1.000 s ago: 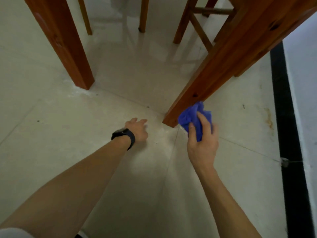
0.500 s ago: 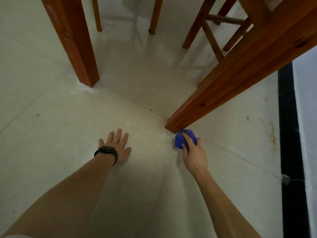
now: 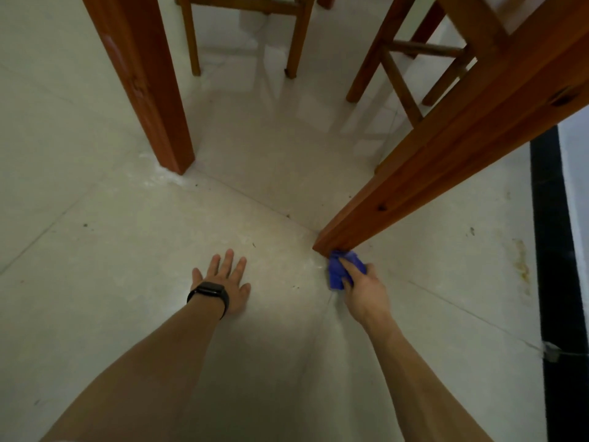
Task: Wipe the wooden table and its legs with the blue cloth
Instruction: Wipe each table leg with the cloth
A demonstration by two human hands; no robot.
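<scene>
The view looks down under the wooden table at a pale tiled floor. One reddish table leg (image 3: 446, 154) slants from the upper right down to its foot at centre right. My right hand (image 3: 363, 288) grips the bunched blue cloth (image 3: 338, 272) and holds it against the foot of that leg, at floor level. My left hand (image 3: 223, 282), with a black watch on the wrist, lies flat on the floor with fingers spread, left of the leg. A second table leg (image 3: 143, 84) stands at the upper left.
Wooden chair legs (image 3: 296, 36) stand behind the table legs at top centre, and more chair legs with rungs (image 3: 398, 68) at top right. A black floor strip (image 3: 554, 250) runs along the right side. Yellowish stains mark the tile near it.
My right hand has slid the cloth down the leg from above the foot to floor level. My left hand has flattened on the floor, fingers spread. The camera has pulled back.
</scene>
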